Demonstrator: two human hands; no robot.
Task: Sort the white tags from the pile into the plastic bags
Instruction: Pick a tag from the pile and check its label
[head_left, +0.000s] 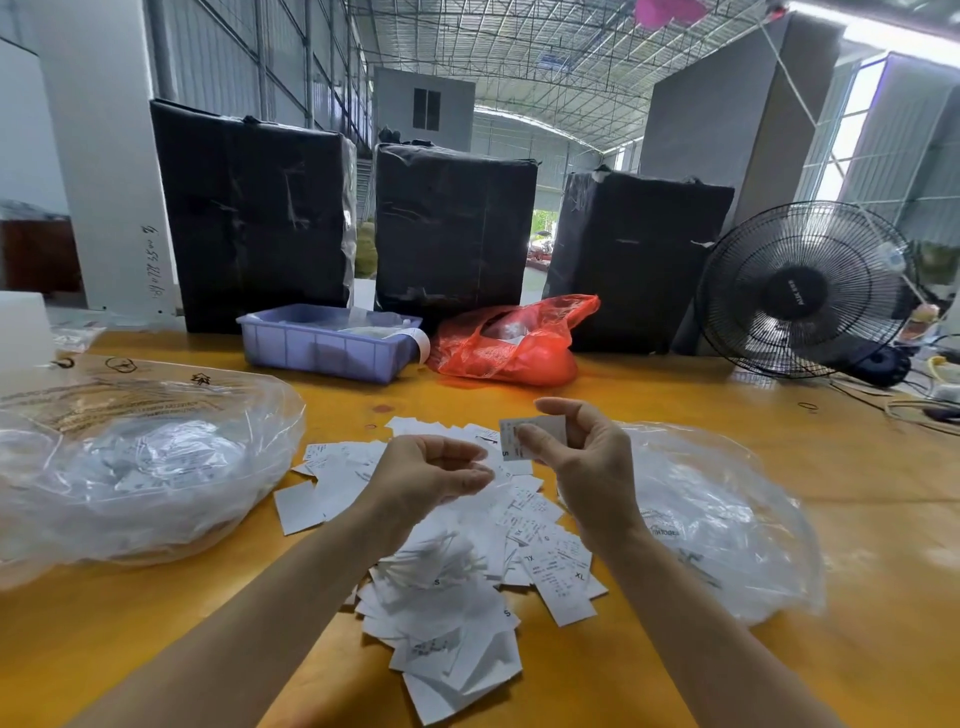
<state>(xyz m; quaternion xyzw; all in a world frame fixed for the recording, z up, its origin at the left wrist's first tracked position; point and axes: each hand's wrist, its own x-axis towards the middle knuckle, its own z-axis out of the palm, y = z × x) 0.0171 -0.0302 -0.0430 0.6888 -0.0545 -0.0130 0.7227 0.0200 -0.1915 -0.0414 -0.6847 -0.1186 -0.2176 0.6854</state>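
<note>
While the right hand (576, 457) pinches a small white tag (524, 435) above the pile of white tags (457, 561) on the yellow surface (675, 395), the left hand (431, 478) hovers loosely curled and holding nothing, between two clear plastic bags, the left bag (140, 467) and the right bag (727, 519).

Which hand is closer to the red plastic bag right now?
Right hand, pinching a white tag just below the red plastic bag; left hand sits lower and further left.
</note>
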